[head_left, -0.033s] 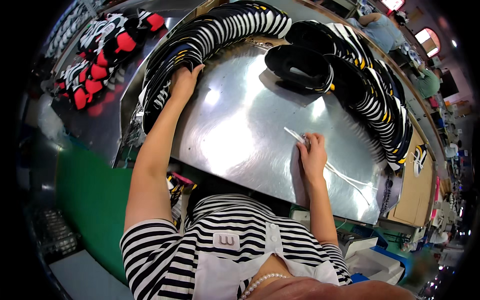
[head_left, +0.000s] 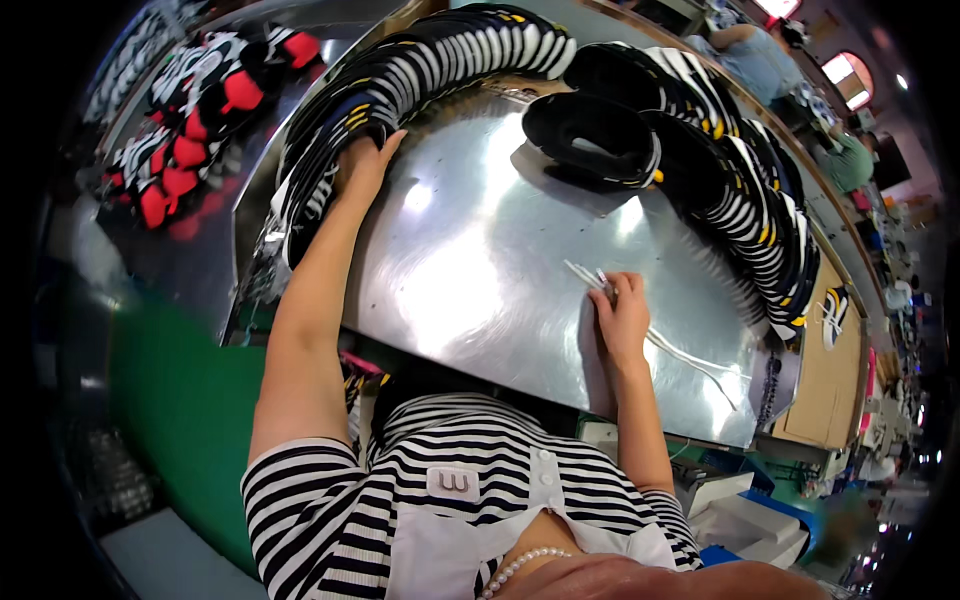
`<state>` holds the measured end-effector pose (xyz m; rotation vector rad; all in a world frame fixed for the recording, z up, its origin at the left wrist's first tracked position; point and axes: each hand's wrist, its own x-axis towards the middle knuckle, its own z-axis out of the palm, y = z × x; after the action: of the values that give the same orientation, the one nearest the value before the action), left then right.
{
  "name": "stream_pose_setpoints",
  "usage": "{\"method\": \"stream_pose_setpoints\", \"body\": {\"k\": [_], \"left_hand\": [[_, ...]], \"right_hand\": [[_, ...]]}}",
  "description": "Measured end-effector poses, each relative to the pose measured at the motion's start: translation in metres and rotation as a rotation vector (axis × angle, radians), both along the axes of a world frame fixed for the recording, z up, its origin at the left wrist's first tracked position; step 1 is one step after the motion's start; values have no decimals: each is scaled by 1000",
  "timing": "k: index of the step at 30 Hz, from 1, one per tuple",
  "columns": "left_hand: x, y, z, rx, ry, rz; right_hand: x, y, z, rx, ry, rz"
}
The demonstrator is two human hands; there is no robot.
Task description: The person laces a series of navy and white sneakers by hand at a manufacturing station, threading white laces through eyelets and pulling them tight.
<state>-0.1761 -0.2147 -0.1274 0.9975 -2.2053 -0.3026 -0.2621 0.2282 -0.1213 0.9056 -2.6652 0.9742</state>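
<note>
On the left, a long curved row of black-and-white striped shoe uppers (head_left: pixel 440 65) stands packed along the table's far edge. My left hand (head_left: pixel 368 165) reaches into the near part of this row. Its thumb is stretched out and apart, while the other fingers are mostly hidden among the uppers. Over the right half of the metal table, my right hand (head_left: pixel 625 315) is closed in a pinch on white shoelaces (head_left: pixel 690 358). Short lace ends poke out ahead of the fingertips, and longer ends trail behind toward the right.
A second curved row of black uppers (head_left: pixel 735 180) lines the right side of the metal table (head_left: pixel 470 200). Red, black and white uppers (head_left: pixel 185 150) lie on a surface to the left. Cardboard (head_left: pixel 820 390) carries one upper at right. Other people (head_left: pixel 750 60) sit beyond.
The view shifts very slightly. My left hand has edged a little further among the uppers, and the lace ends at my right fingertips have moved slightly; the pinch stays.
</note>
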Motion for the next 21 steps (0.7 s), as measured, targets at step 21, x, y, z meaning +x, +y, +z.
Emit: {"method": "stream_pose_setpoints", "body": {"k": [21], "left_hand": [[-189, 173, 0, -458, -416, -920]], "right_hand": [[-6, 11, -23, -189, 1, 108]]}}
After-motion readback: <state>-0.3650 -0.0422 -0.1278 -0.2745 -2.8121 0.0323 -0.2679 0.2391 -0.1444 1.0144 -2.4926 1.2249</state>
